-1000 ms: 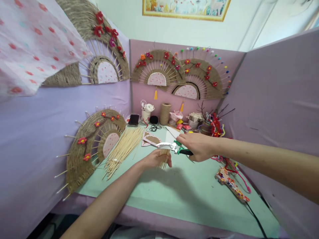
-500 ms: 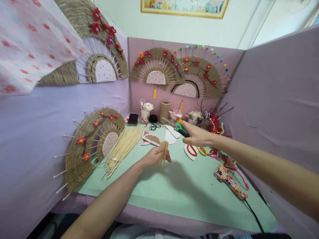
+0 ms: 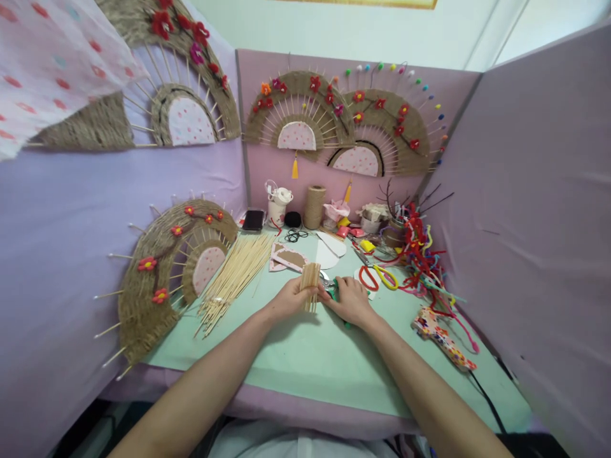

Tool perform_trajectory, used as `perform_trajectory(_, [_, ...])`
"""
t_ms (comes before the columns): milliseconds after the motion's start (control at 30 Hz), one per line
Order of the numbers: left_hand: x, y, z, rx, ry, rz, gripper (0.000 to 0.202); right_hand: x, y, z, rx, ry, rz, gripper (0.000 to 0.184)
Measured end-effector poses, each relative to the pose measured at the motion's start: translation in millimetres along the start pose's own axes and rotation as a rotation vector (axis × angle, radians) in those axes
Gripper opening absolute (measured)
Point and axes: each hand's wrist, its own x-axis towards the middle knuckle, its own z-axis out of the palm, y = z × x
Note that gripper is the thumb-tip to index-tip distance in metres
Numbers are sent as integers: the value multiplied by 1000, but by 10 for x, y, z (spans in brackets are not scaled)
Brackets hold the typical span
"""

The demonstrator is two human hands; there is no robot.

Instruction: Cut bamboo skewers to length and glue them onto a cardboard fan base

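Observation:
My left hand (image 3: pixel 286 299) is closed round a short bundle of cut wooden sticks (image 3: pixel 310 284), held upright over the green table top (image 3: pixel 324 356). Right beside it, my right hand (image 3: pixel 350 300) grips green-handled cutters (image 3: pixel 330 288), whose metal jaws point at the bundle. The two hands almost touch at the middle of the table.
A pile of long bamboo sticks (image 3: pixel 236 277) lies left of my hands, next to a jute fan with red flowers (image 3: pixel 167 267). Cardboard half-circles (image 3: pixel 289 257), a twine spool (image 3: pixel 314 207), pipe cleaners (image 3: pixel 420 254) and a patterned glue gun (image 3: pixel 442 340) crowd the back and right. Purple panels enclose the table.
My right hand, holding the cutters, swung out toward the back right, then came back down beside the stick bundle. The camera view tilted downward slightly.

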Motion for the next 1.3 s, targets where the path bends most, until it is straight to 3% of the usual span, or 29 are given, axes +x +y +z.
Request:
perform_trajectory(100, [1,-18,7,-23,2,-6,30,17,5,-96,231,82,-82,63])
perform_trajectory(167, [2,-34,2,-30,-8,-16,31,25,-47,-216,567,113,-142,54])
perform_trajectory(267, [3,-44,-8,13,-10,-15,34,21,-222,-363,1078,26,-224,48])
perform_trajectory(333, [0,-33,-5,54,-6,-20,36,17,-359,-392,1205,-14,-249,47])
perform_trajectory(467, [-10,-2,20,81,32,-72,40,21,-521,-336,1253,-42,-241,32])
perform_trajectory(867, [-10,-95,-24,95,43,-44,33,-36,-544,-323,1361,-41,-241,30])
perform_trajectory(1300, [-11,-162,-11,181,-80,-40,21,-23,-594,-383,1476,-198,-220,32])
